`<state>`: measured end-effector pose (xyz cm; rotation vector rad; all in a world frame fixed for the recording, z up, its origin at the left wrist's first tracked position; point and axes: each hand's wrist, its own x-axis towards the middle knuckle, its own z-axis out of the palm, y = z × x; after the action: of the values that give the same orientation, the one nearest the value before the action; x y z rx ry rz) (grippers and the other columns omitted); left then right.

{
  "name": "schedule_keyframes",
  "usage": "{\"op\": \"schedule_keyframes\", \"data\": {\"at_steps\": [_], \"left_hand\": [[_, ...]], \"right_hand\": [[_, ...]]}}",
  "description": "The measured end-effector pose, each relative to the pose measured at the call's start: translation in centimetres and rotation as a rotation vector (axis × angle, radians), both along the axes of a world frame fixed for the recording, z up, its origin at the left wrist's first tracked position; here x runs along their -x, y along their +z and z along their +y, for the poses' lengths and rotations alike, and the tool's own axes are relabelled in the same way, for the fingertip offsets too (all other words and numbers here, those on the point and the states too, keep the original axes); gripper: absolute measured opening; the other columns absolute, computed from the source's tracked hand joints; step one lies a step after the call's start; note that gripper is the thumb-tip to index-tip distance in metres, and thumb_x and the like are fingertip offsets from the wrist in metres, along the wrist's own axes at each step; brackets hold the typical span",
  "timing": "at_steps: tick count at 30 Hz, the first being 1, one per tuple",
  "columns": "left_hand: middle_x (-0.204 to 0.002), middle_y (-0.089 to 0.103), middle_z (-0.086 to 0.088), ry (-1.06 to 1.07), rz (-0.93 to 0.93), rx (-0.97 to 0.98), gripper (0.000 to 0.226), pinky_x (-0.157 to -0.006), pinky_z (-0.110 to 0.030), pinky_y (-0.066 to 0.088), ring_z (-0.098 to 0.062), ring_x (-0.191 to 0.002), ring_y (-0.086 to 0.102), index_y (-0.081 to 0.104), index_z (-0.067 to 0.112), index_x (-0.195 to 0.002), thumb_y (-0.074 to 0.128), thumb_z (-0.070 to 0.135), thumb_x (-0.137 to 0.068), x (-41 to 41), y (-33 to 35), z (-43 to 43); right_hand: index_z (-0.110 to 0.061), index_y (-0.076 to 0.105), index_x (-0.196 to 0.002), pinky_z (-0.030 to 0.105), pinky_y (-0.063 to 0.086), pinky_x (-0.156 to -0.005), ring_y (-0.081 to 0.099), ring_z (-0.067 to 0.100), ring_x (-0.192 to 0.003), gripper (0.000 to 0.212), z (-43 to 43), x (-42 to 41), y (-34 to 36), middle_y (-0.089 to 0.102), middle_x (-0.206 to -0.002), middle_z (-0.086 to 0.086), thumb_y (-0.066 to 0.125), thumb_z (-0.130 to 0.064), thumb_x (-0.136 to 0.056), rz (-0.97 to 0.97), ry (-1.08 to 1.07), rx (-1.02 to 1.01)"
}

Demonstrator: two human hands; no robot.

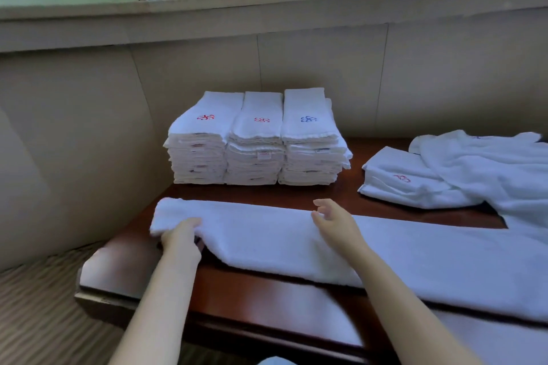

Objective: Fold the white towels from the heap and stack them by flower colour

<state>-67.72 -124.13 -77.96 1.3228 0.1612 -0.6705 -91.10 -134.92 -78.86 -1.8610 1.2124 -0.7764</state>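
Head view: left hand [181, 238] fingers grasping the long towel [296, 241], right hand [333, 221] fingers released above it; stack labels unreadable.

Left hand [181, 238] grips long towel [296, 240]; right hand [335, 222] hovers.

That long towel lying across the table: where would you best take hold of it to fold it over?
Probably at its short left end, coming in from the left. The long towel lies as a flat strip, and that end is free at the table corner; the left hand already grips it there, while the right hand hovers open mid-strip.
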Motion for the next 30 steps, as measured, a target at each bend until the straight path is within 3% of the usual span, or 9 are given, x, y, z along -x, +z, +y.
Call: {"op": "schedule_keyframes", "data": {"at_steps": [4,6,8,12,18,20,24,27,30], "left_hand": [[-0.101,0.069,-0.007,-0.552,-0.732,-0.018,0.021,-0.072,-0.032,0.049,-0.021,-0.087,0.065,0.065,0.012,-0.109,0.062,0.008,-0.088,5.9,1.9,-1.0],[-0.114,0.066,0.007,-1.058,-0.942,0.001,0.025,-0.084,-0.025,0.047,-0.006,-0.101,0.062,0.068,0.036,-0.108,0.067,0.023,-0.087,8.6,3.0,-1.3],[-0.130,0.054,0.026,-1.398,-1.063,-0.078,0.030,-0.101,-0.017,0.037,0.010,-0.119,0.046,0.061,0.058,-0.109,0.065,0.037,-0.087,10.7,3.6,-1.5],[-0.118,0.054,0.036,-1.218,-1.231,-0.118,0.025,-0.109,-0.026,0.033,0.006,-0.124,0.043,0.062,0.051,-0.110,0.057,0.035,-0.091,12.9,4.4,-2.6],[-0.143,0.041,0.010,-1.241,-1.376,-0.321,0.040,-0.101,-0.028,0.035,-0.011,-0.132,0.038,0.048,0.038,-0.133,0.052,0.041,-0.093,15.2,6.4,-4.8],[-0.149,0.034,0.004,-1.249,-1.392,-0.391,0.050,-0.107,-0.035,0.036,-0.019,-0.135,0.035,0.039,0.035,-0.141,0.051,0.042,-0.093,16.8,6.7,-6.4],[-0.153,0.025,-0.008,-1.181,-1.202,-0.590,0.066,-0.110,-0.041,0.032,-0.032,-0.137,0.030,0.021,0.025,-0.150,0.050,0.041,-0.093,20.3,4.3,-8.8],[-0.152,0.024,-0.012,-1.094,-1.147,-0.670,0.072,-0.109,-0.038,0.029,-0.035,-0.136,0.030,0.015,0.018,-0.151,0.050,0.042,-0.092,22.0,0.6,-8.6],[-0.153,0.020,-0.017,-1.018,-1.080,-0.628,0.087,-0.109,-0.041,0.027,-0.039,-0.135,0.030,0.001,0.014,-0.152,0.055,0.041,-0.090,22.4,-0.2,-9.2]], "right_hand": [[-0.015,0.050,-0.115,0.030,0.052,-0.080,0.065,0.019,-0.094,0.038,0.3,1.4,2.1,0.062,-0.108,0.004,0.043,-0.048,-0.097,-0.531,-0.012,-0.484],[-0.019,0.047,-0.121,0.039,0.053,-0.085,0.065,0.030,-0.102,0.052,0.4,2.8,2.9,0.060,-0.119,0.011,0.045,-0.061,-0.091,-0.723,0.049,-0.727],[-0.015,0.045,-0.134,0.035,0.045,-0.094,0.056,0.026,-0.118,0.061,0.8,4.1,3.0,0.050,-0.137,0.009,0.054,-0.055,-0.089,-0.675,0.039,-0.763],[0.000,0.061,-0.116,0.034,0.048,-0.076,0.062,0.029,-0.095,0.029,0.8,7.0,3.0,0.065,-0.106,0.015,0.052,-0.008,-0.090,-0.226,-0.181,-0.417],[0.002,0.063,-0.077,0.032,0.045,-0.064,0.058,0.028,-0.075,0.005,-1.6,18.5,7.8,0.060,-0.074,0.012,0.065,-0.002,-0.079,-0.156,-0.396,-0.089],[-0.003,0.062,-0.087,0.030,0.041,-0.063,0.056,0.027,-0.083,0.008,-2.9,23.0,8.3,0.060,-0.084,0.012,0.068,-0.006,-0.081,-0.011,-0.488,-0.114],[0.002,0.054,-0.124,0.031,0.041,-0.085,0.052,0.032,-0.117,0.039,-4.2,28.1,5.9,0.056,-0.127,0.018,0.058,-0.018,-0.091,0.443,-0.539,-0.205],[-0.004,0.056,-0.122,0.031,0.042,-0.087,0.056,0.028,-0.113,0.044,-4.0,29.3,3.9,0.060,-0.124,0.011,0.056,-0.035,-0.091,0.470,-0.510,-0.220],[-0.003,0.058,-0.119,0.030,0.042,-0.083,0.058,0.029,-0.112,0.042,-4.9,29.4,3.6,0.062,-0.122,0.013,0.059,-0.031,-0.087,0.485,-0.527,-0.248]]}}
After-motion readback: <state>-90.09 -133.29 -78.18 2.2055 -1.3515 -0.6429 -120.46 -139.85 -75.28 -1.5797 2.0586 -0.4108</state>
